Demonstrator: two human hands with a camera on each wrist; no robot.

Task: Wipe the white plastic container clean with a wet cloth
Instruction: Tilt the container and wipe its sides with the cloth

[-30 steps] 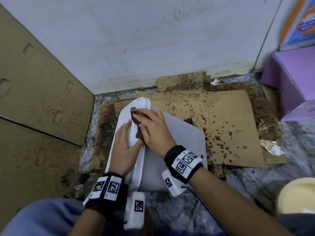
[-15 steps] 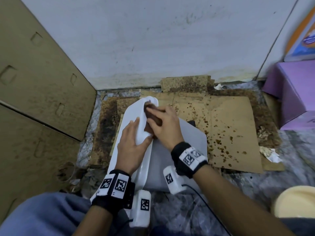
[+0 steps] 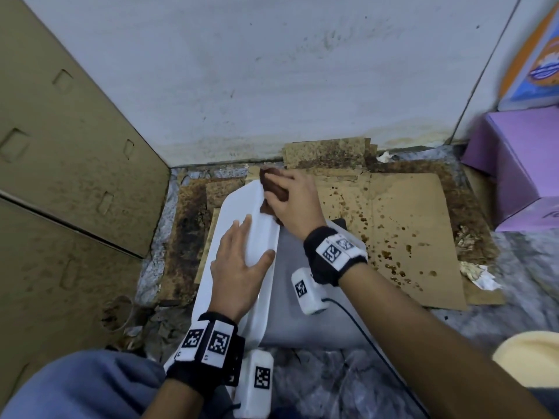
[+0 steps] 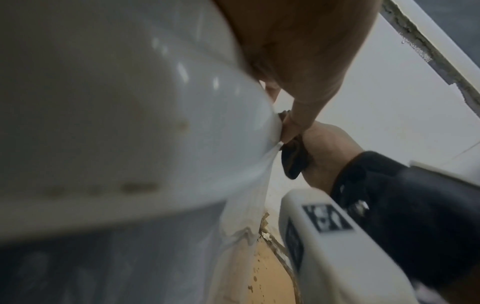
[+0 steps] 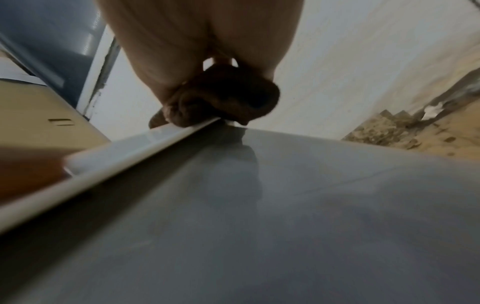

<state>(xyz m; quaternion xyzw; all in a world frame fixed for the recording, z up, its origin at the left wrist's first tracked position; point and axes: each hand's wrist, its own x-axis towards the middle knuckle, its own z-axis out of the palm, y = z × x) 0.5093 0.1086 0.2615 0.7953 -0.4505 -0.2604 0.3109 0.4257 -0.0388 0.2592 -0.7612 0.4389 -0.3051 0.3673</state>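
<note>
Item: white container (image 3: pixel 230 237), braced under our flat left hand (image 3: pixel 239 267); right hand (image 3: pixel 295 204) clutches brown cloth (image 3: pixel 272 184) — we press firmly along the rim.

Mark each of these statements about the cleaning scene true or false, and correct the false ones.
1. The right hand grips a brown cloth. True.
2. The left hand holds the cloth. False: it lies flat on the white plastic container.
3. The cloth sits at the container's far end. True.
4. The stained cardboard sheet lies left of the container. False: right.
</note>
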